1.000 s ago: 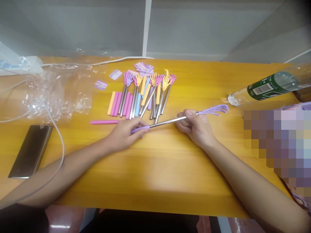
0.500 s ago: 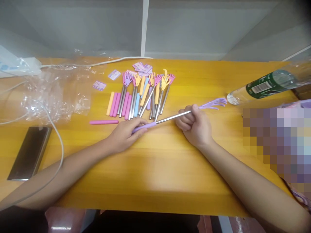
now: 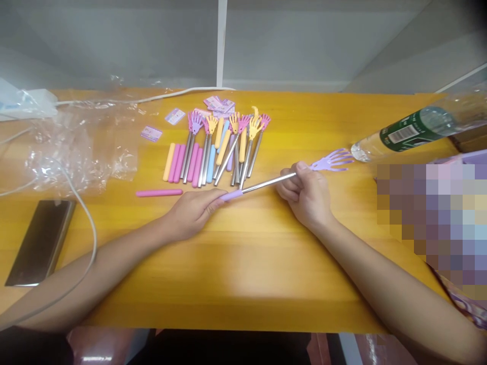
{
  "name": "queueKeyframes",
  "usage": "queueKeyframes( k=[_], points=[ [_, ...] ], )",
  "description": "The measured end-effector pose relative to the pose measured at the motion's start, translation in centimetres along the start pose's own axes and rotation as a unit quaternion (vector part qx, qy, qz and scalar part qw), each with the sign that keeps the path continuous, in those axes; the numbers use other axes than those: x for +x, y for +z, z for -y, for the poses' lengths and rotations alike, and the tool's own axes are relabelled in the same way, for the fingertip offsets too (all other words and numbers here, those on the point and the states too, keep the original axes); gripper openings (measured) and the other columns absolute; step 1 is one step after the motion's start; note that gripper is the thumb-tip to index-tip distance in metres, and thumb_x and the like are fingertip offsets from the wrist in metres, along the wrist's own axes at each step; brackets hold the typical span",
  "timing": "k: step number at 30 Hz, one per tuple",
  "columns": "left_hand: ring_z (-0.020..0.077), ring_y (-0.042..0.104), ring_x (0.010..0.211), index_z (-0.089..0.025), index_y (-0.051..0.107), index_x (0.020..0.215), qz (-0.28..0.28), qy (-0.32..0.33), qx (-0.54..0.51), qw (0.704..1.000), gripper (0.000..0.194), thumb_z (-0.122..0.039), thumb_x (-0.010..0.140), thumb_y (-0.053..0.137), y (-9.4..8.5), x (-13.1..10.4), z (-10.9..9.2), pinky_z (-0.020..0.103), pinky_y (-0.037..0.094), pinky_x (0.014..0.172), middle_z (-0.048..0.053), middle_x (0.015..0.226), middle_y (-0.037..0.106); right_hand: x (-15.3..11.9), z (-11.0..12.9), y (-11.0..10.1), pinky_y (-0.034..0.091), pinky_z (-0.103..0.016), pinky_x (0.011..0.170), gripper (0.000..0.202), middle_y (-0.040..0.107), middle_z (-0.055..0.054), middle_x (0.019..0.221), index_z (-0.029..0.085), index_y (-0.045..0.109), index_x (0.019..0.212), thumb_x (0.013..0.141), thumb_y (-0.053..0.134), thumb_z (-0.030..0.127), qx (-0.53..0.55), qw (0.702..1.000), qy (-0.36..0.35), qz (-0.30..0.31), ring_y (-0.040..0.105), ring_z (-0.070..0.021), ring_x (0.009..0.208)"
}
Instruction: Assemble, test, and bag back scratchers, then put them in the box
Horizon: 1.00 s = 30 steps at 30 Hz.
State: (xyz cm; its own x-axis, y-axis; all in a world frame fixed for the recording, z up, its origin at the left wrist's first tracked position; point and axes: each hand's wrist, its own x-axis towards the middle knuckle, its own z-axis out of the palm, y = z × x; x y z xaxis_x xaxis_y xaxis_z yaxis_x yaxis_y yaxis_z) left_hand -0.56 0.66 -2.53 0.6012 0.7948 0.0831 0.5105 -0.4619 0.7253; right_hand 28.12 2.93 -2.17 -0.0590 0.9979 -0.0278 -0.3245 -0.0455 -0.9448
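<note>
Both my hands hold one back scratcher (image 3: 269, 182) with a metal rod, a purple handle sleeve and a purple hand-shaped head. My left hand (image 3: 196, 213) is closed round the purple sleeve, whose far end is hidden in the fingers. My right hand (image 3: 306, 195) pinches the rod just below the head, which points right with its fingers spread. Beyond my hands lie several back scratcher rods (image 3: 249, 157) with yellow, pink and purple heads. Loose handle sleeves (image 3: 177, 163) in pink, yellow, blue and purple are among them. A single pink sleeve (image 3: 159, 193) lies left of my left hand.
Clear plastic wrap (image 3: 83, 147) and a white cable (image 3: 93, 223) occupy the left side, beside a dark phone (image 3: 40, 243). Small printed cards (image 3: 218, 104) lie at the back. A plastic bottle (image 3: 407, 129) lies at the right, near a blurred-out item (image 3: 445, 218).
The purple head has rolled about its rod and now shows its flat face. My left fingers have closed further over the sleeve, covering more of it. The view has shifted slightly.
</note>
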Motion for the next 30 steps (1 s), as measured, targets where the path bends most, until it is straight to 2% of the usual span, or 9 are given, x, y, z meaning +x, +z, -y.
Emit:
queueKeyframes(
  k=[4, 10, 15, 23, 27, 30],
  points=[
    [0.0201, 0.075, 0.111, -0.025, 0.068, 0.14, -0.006, 0.011, 0.009, 1.0, 0.04, -0.039, 0.118, 0.037, 0.0, 0.0, -0.1, 0.032, 0.057, 0.094, 0.006, 0.126, 0.079, -0.2, 0.1, 0.1, 0.008, -0.027, 0.047, 0.072, 0.016, 0.006, 0.062, 0.02, 0.026, 0.063, 0.092, 0.079, 0.059, -0.018, 1.0, 0.005, 0.016, 0.013, -0.0073, 0.05],
    [0.0214, 0.076, 0.113, -0.024, 0.068, 0.142, -0.018, 0.029, 0.032, 0.999, 0.041, -0.037, 0.117, 0.038, 0.1, 0.0, 0.0, 0.033, 0.06, 0.096, 0.007, 0.129, 0.079, -0.7, -0.1, 0.3, 0.008, -0.027, 0.046, 0.068, 0.016, 0.005, 0.063, 0.02, 0.03, 0.064, 0.096, 0.076, 0.057, 0.004, 0.999, -0.006, 0.037, 0.013, -0.0078, 0.05],
    [0.0207, 0.077, 0.114, -0.023, 0.068, 0.143, -0.024, 0.048, 0.033, 0.998, 0.04, -0.034, 0.116, 0.039, 0.3, 0.0, 0.2, 0.033, 0.061, 0.096, 0.007, 0.132, 0.079, -1.3, -0.3, 0.5, 0.012, -0.025, 0.046, 0.067, 0.018, 0.005, 0.063, 0.021, 0.031, 0.065, 0.098, 0.072, 0.062, -0.018, 0.999, -0.009, 0.048, 0.016, -0.0084, 0.051],
    [0.0235, 0.078, 0.108, -0.022, 0.071, 0.138, -0.017, 0.044, 0.058, 0.997, 0.042, -0.038, 0.116, 0.039, 0.4, -0.1, 0.2, 0.037, 0.063, 0.092, 0.008, 0.126, 0.081, -2.4, -1.4, 0.8, 0.015, -0.027, 0.049, 0.064, 0.022, 0.004, 0.064, 0.021, 0.032, 0.068, 0.104, 0.063, 0.063, -0.051, 0.995, 0.006, 0.081, 0.022, -0.0098, 0.053],
    [0.0219, 0.077, 0.111, -0.026, 0.066, 0.144, 0.006, 0.028, 0.047, 0.998, 0.041, -0.038, 0.116, 0.039, 0.1, 0.0, -0.1, 0.034, 0.06, 0.092, 0.006, 0.13, 0.08, -1.9, -1.3, 0.6, 0.013, -0.027, 0.049, 0.066, 0.021, 0.004, 0.064, 0.021, 0.033, 0.067, 0.101, 0.066, 0.067, -0.05, 0.995, 0.03, 0.078, 0.021, -0.0098, 0.053],
    [0.0205, 0.076, 0.101, -0.025, 0.068, 0.139, 0.019, 0.01, 0.041, 0.999, 0.038, -0.04, 0.116, 0.042, -0.1, 0.1, -0.3, 0.031, 0.056, 0.083, 0.005, 0.119, 0.081, -1.1, -0.9, 0.5, 0.011, -0.026, 0.047, 0.071, 0.018, 0.005, 0.064, 0.021, 0.028, 0.065, 0.096, 0.071, 0.069, -0.023, 0.997, 0.041, 0.053, 0.015, -0.0089, 0.052]
  ],
)
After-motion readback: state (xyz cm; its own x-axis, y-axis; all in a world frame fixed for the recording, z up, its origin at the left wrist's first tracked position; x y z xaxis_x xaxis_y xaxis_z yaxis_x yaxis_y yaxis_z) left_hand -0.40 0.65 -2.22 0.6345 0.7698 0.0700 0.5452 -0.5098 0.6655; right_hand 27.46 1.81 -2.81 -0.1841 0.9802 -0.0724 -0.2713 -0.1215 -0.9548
